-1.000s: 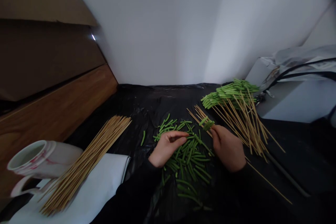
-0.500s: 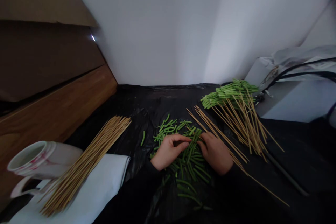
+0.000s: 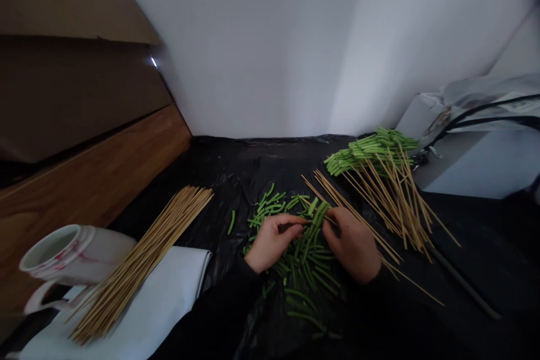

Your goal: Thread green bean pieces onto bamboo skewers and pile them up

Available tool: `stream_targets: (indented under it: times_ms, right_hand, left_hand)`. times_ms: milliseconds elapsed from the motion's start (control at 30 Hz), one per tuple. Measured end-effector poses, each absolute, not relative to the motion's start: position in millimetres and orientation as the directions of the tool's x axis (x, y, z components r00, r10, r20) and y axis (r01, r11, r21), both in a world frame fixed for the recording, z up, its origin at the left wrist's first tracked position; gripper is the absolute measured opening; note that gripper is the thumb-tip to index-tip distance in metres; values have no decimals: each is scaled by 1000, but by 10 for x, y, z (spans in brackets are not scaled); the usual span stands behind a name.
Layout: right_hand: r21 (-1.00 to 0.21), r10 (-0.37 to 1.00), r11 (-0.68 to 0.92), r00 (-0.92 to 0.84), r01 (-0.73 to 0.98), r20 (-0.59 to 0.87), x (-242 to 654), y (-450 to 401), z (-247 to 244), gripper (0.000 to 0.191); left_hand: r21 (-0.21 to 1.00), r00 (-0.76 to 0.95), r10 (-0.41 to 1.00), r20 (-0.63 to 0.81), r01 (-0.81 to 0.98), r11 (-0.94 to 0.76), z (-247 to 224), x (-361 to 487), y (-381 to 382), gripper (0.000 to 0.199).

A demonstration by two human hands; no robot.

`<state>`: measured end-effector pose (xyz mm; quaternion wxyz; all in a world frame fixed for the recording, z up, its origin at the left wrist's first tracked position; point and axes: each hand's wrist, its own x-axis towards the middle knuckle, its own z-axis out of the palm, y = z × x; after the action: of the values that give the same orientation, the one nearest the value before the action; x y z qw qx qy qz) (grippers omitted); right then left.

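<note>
My left hand is closed in a pinch at the left edge of several cut green bean pieces; what sits between its fingertips is too small to make out. My right hand grips a thin bamboo skewer, whose back end sticks out to the lower right beyond the wrist. Those bean pieces lie side by side across the skewer, between my two hands. Under both hands spreads a loose pile of cut green beans on black plastic sheeting.
A bundle of bamboo skewers lies on a folded white sheet at left, against a white mug. Filled bean skewers are stacked at back right, beside loose skewers. A white box with black cables stands farther right.
My right hand has shifted slightly right and up. The skewer's back end has drawn in toward it, up and to the left. My left hand has hardly moved.
</note>
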<state>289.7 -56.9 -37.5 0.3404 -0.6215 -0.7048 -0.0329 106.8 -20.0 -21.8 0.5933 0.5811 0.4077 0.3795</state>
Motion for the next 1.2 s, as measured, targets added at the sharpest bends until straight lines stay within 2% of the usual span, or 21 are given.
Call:
stream_targets:
  times_ms: [67, 200, 467, 633, 833, 1000, 1100, 1200]
  right_hand:
    - [-414, 834, 323, -49, 851, 550, 2846, -601, -362, 14]
    - [-410, 805, 451, -163, 793, 571, 2747, -665, -371, 18]
    - [-387, 781, 495, -204, 778, 590, 2723, -696, -349, 20]
    - [-321, 738, 426, -120, 846, 664, 2773, -680, -303, 23]
    - [-262, 762, 386, -146, 885, 631, 2792, -684, -326, 29]
    - [-258, 780, 363, -141, 895, 610, 2784, -707, -343, 28]
    - [-253, 774, 356, -132, 900, 620, 2799, -704, -342, 27]
    - [-230, 787, 296, -100, 927, 609, 2835, -685, -338, 27]
  left_hand:
    - [996, 405, 913, -53, -46, 79, -227, 1079, -204, 22]
    - [991, 427, 904, -19, -112, 73, -253, 1083, -208, 19]
    - [937, 391, 914, -108, -267, 225, -280, 1071, -189, 22]
    - [854, 367, 913, -181, -401, 331, -177, 980, -129, 23]
    - [778, 318, 923, -218, -515, 361, -197, 920, -62, 25]
    - [724, 311, 914, -262, -562, 399, -200, 926, -55, 24]
    - [740, 278, 922, -269, -553, 382, -212, 918, -42, 23]
    - [855, 188, 959, -211, -441, 274, -253, 892, -12, 25]
